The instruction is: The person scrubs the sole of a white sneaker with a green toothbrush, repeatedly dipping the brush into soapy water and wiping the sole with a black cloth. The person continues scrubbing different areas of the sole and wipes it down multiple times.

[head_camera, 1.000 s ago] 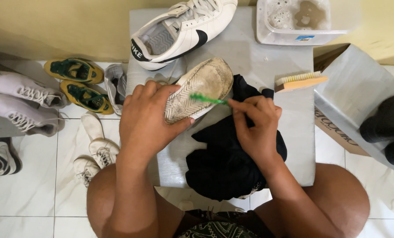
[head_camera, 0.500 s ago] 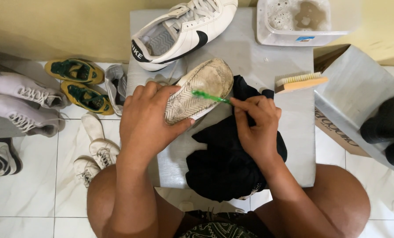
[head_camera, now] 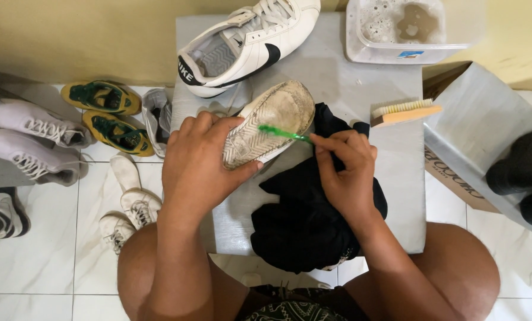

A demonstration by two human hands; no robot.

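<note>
My left hand (head_camera: 202,163) grips a white shoe (head_camera: 275,119) turned sole up on a small grey table (head_camera: 337,77). The sole is worn and dirty, with a zigzag tread. My right hand (head_camera: 344,172) pinches a green toothbrush (head_camera: 281,133), whose head lies across the middle of the sole. A black cloth (head_camera: 310,220) is spread under the shoe and my right hand. The matching white shoe with a black side mark (head_camera: 248,41) lies upright at the table's far edge.
A wooden scrub brush (head_camera: 404,112) lies on the table's right side, and a clear tub of soapy water (head_camera: 405,27) stands at the far right. Several shoes (head_camera: 99,110) sit on the tiled floor to the left. A box (head_camera: 486,137) holding black shoes is on the right.
The toothbrush has shifted slightly along the sole with my right hand. My left hand and the shoe have stayed in place.
</note>
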